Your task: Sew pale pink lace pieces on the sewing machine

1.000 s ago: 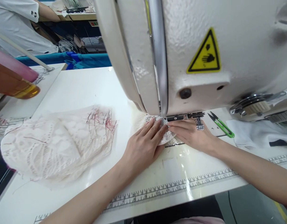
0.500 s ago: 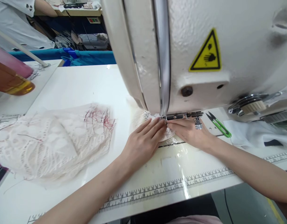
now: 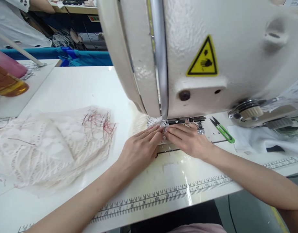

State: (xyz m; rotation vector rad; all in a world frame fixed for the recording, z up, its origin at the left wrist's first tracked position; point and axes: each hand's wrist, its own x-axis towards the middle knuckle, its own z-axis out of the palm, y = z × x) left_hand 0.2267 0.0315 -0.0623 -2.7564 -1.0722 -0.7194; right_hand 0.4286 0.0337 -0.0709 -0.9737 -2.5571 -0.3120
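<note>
Table (image 3: 73,81): white top, pink btl (image 3: 8,63) & amber btl (image 3: 9,83) at far L; open surface behind lace pile (image 3: 42,152) & in strip btwn pile & L hand (image 3: 139,145); front edge slants just below printed ruler (image 3: 158,197).
Machine (image 3: 194,19): bulky head close over fingers, tight room; green snips (image 3: 226,133) & white cloth (image 3: 248,137) to R of R hand (image 3: 187,138).
Lace pile: off-white, sheer, crumpled; red & dark thread ends at its R end.
Lace piece (image 3: 152,120): pale, openwork, partly covered by hands; on table at base of machine head, under & btwn fingertips.
L hand: palm down, reaching in from lower L; fingers nearly straight, side by side, tips on lace piece; thumb unclear, can't tell if pinching.
R hand: fingers bunched, pointing L, tips on lace piece just beside L fingertips, below black fitting (image 3: 177,122); can't tell if pinching.
</note>
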